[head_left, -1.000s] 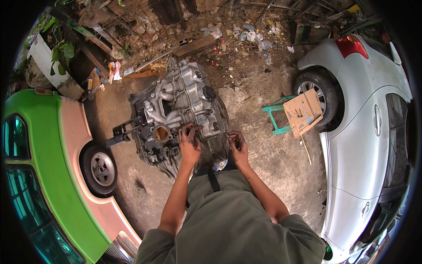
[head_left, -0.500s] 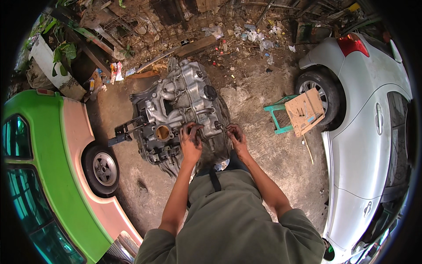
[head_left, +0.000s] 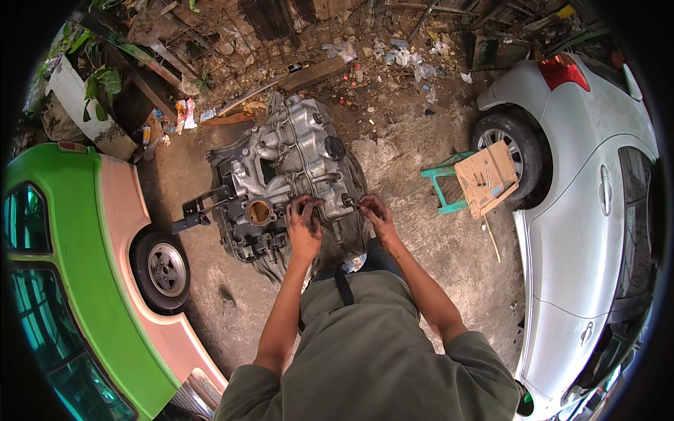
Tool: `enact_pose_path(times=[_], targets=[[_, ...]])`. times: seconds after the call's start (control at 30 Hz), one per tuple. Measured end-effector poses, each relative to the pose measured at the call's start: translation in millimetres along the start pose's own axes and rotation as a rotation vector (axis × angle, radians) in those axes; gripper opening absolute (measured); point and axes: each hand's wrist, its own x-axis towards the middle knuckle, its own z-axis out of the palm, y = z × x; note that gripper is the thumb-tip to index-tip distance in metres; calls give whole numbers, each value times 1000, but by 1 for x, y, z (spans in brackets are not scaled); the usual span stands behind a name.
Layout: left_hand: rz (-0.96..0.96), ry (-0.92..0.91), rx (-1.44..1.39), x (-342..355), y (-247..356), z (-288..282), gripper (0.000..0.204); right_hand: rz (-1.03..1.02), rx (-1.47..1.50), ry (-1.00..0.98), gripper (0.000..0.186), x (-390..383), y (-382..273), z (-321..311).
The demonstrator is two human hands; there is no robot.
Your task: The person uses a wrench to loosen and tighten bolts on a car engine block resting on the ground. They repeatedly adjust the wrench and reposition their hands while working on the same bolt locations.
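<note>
A grimy car engine lies on the ground in front of me, its silver valve cover running lengthwise along the right side with a black oil filler cap on it. My left hand has its fingers curled against the near left edge of the cover, beside the round throttle opening of the intake manifold. At the cover's near right corner my right hand is closed, thumb and fingertips together by a small dark fitting. Both hands are stained with grease. What lies under the fingertips is hidden.
On the right, a cardboard sheet with several tools rests on a green stool, next to a silver car. A green and pink car stands at the left. Wooden planks and scattered litter lie beyond the engine.
My right hand has shifted slightly left and up, closer to the cover's near corner. The left hand stays almost where it was, and the engine has not moved.
</note>
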Motion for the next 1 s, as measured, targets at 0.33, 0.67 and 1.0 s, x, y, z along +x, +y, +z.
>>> enact_pose_path(times=[0.33, 0.67, 1.0], targets=[[-17, -5, 6, 0, 0, 1, 46, 2, 14, -138, 36, 32, -4, -14], [-14, 16, -20, 1, 0, 1, 45, 81, -64, 21, 20, 8, -13, -4], [-16, 6, -11, 1, 2, 0, 46, 258, 92, 274, 13, -33, -20, 13]])
